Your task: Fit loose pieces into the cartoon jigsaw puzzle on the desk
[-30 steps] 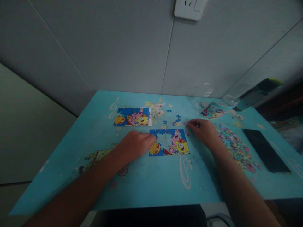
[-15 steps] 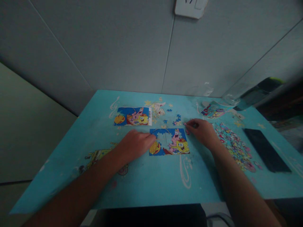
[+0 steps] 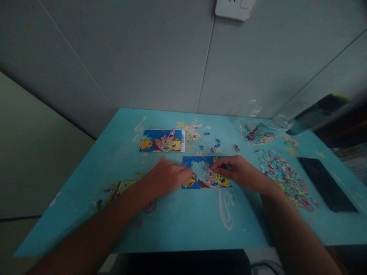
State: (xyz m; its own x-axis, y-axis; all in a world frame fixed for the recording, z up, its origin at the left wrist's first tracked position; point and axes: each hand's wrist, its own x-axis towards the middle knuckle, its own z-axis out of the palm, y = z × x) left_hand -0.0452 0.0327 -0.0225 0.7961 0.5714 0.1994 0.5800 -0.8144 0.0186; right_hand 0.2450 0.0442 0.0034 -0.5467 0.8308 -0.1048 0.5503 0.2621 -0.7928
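A partly assembled jigsaw puzzle (image 3: 186, 160) with a cartoon picture lies flat, a gap showing the table in its upper middle. My left hand (image 3: 168, 176) is closed at its left edge, fingertips holding down the orange part of the picture. Over the right half, my right hand (image 3: 237, 170) pinches a small puzzle piece (image 3: 211, 169) at the gap's right side; fingers cover much of it. Behind the puzzle lies a printed picture card (image 3: 160, 142) with the same scene. Loose blue pieces (image 3: 216, 145) and a small dark cluster of pieces (image 3: 236, 148) lie further back.
A large heap of mixed puzzle pieces (image 3: 282, 172) spreads right of my right hand, beside a dark phone-like slab (image 3: 327, 184). A clear plastic bag with a printed label (image 3: 262, 134) and a dark-topped bottle (image 3: 318, 112) stand at the back right, near the wall (image 3: 160, 68).
My right hand has moved left and nearer, from beside the puzzle's upper right corner to over its gap. The small cluster it covered now shows. My left hand stays nearly in place.
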